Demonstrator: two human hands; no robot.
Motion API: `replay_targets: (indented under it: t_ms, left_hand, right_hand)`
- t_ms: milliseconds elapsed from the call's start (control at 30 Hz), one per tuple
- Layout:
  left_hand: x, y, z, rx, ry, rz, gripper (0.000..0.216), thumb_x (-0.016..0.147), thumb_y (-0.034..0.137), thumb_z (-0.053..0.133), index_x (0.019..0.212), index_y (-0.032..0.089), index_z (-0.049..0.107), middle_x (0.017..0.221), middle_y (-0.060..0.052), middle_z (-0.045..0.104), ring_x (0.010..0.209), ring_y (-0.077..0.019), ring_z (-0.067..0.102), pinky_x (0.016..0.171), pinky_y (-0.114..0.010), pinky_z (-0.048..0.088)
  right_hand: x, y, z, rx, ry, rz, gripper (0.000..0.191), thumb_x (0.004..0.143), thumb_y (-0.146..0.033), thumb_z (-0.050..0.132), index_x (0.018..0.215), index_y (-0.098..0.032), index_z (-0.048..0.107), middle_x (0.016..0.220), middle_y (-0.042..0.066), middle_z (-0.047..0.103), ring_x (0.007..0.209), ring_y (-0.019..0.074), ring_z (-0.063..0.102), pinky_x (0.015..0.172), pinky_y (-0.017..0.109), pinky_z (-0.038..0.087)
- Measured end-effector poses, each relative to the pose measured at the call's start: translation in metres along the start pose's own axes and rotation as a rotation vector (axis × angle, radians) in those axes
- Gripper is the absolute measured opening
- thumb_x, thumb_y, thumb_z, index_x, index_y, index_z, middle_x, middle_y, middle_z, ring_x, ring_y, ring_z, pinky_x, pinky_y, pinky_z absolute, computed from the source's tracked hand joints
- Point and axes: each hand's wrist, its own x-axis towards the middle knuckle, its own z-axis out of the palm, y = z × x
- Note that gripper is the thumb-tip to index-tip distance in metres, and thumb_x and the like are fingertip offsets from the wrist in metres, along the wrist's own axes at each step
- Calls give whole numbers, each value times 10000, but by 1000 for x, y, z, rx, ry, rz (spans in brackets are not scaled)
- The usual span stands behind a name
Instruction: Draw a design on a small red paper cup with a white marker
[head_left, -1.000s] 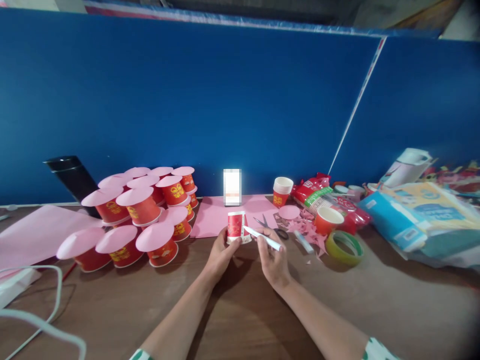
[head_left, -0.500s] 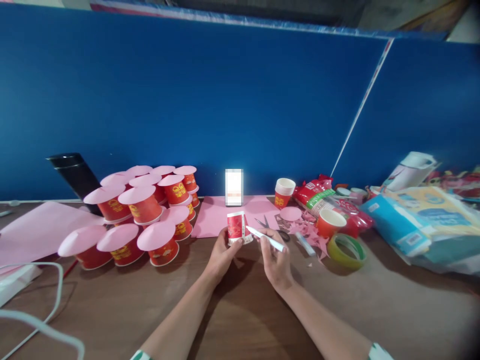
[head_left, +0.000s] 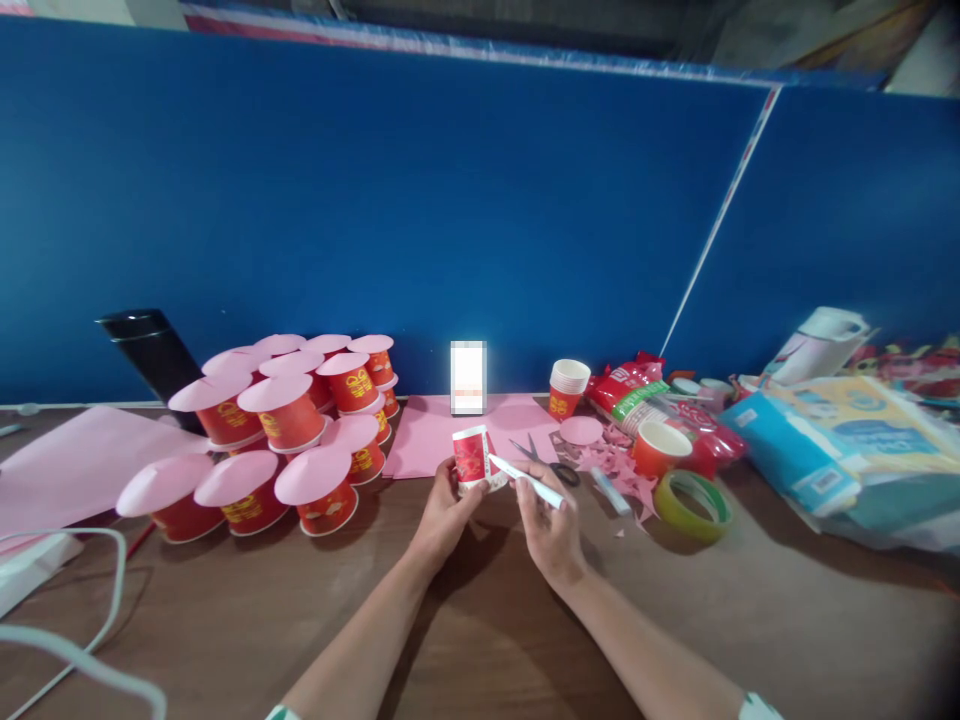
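My left hand (head_left: pixel 448 508) is closed round a small red-and-white printed paper cup (head_left: pixel 471 458), gripping it low down. My right hand (head_left: pixel 551 525) pinches a white marker pen (head_left: pixel 536 486). The pen slants up to the left, and its tip is at the cup's right side; I cannot tell whether it touches. Behind the hands lie pink paper sheets (head_left: pixel 424 435), with scissors (head_left: pixel 559 470) just past my right fingers.
Red cups topped with pink discs (head_left: pixel 313 475) stand stacked on the left, near a black flask (head_left: pixel 150 350). On the right are nested cups (head_left: pixel 568 390), pink scraps (head_left: pixel 619 460), a tape roll (head_left: pixel 694 505), a red bag (head_left: pixel 626 385) and a blue pack (head_left: pixel 795 440).
The cup in my left hand has tilted slightly. The marker pen has shifted a little to the left along with my right fingers. Both grips remain closed.
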Motion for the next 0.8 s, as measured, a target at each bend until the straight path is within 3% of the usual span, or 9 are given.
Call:
replay_targets:
  t_ms: [200, 800]
  left_hand:
    - [0, 1, -2, 55, -78, 50, 531, 742, 387, 655, 1199, 158, 512, 1116, -101, 649, 1011, -242, 607, 914, -354, 440]
    - [-1, 1, 0, 44, -42, 27, 472, 744, 374, 658, 1130, 155, 497, 1100, -101, 642, 1010, -228, 600, 910, -336, 433]
  right_hand:
    - [0, 1, 0, -34, -15, -9, 228, 919, -270, 473, 1068, -166, 610, 1010, 113, 670, 925, 216, 649, 796, 330, 548]
    - [0, 0, -1, -35, -30, 3, 219, 925, -279, 467, 1047, -171, 613, 995, 102, 668, 875, 199, 651, 781, 312, 539]
